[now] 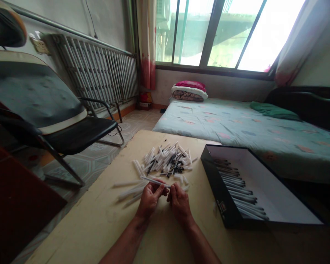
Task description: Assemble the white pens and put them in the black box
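Forearms [127, 240] at frame bottom; left hand [150, 201] and right hand [180, 202] have fingers [158, 190] clamped on one pen [154, 180]. Likely light, stiff, slick; best gripped mid-barrel.

A black-seated metal armchair [79, 134] stood on the patterned tile floor [92, 163], with a slatted metal frame [99, 66] along the wall [110, 22] behind it. Folded bedding [189, 91] sat stacked on a floral-sheeted bed [209, 119] below the sliding window [192, 40], curtains [147, 51] hung at either side, and a green cloth [275, 110] lay near the dark headboard [310, 101].
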Available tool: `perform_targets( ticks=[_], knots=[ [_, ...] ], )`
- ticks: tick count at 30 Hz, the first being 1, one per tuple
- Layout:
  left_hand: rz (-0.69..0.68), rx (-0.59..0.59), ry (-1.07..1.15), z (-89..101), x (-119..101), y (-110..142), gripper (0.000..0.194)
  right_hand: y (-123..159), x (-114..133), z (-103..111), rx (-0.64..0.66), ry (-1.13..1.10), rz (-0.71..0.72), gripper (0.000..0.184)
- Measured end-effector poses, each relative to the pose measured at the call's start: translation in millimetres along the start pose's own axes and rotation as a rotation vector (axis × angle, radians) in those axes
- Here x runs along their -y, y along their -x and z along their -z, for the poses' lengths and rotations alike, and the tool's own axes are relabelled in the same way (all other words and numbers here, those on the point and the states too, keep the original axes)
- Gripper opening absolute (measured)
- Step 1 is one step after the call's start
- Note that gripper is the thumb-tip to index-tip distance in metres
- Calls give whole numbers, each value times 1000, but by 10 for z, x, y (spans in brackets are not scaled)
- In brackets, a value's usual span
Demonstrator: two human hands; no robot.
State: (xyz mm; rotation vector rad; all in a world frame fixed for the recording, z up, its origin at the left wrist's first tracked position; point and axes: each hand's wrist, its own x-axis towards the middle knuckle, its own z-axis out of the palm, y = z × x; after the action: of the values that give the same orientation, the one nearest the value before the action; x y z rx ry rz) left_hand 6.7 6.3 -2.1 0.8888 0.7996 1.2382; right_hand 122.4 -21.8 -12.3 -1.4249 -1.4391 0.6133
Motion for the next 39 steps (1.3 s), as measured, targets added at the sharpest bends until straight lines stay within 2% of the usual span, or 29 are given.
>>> perform_targets(
  ticks=[4,6,10,13,15,18,22,26,28,31,35,39],
  knots=[
    [-25,-28,-43,-20,7,-3,22,7,60,11,-30,-48,-2,28],
    [-51,-11,-121,-34,11,3,21,18,97,19,-60,-45,47,23],
    [-129,134,-335,-59,16,44,18,30,126,40,-28,15,179,24],
    [-206,244,-517,-79,12,89,20,20,104,57,-9,16,181,25],
    [-237,262,-596,-90,1,116,23,14,82,61,-16,19,165,27],
    [-234,268,-678,-91,-37,144,26,20,47,53,-44,50,139,31],
    [-199,261,-833,-58,-149,139,25,23,-11,32,-168,80,20,32],
    [-155,121,-983,11,-334,23,24,2,-43,6,-169,36,-41,32],
    [-198,55,-1107,61,-424,-79,22,5,-19,-10,-142,79,-13,29],
    [-347,14,-1391,146,-510,-242,23,43,78,-25,-108,219,78,17],
    [-382,85,-1657,215,-526,-393,22,115,237,-12,-50,463,182,22],
    [-347,140,-1707,203,-506,-462,15,144,309,14,18,578,185,22]
  ],
)
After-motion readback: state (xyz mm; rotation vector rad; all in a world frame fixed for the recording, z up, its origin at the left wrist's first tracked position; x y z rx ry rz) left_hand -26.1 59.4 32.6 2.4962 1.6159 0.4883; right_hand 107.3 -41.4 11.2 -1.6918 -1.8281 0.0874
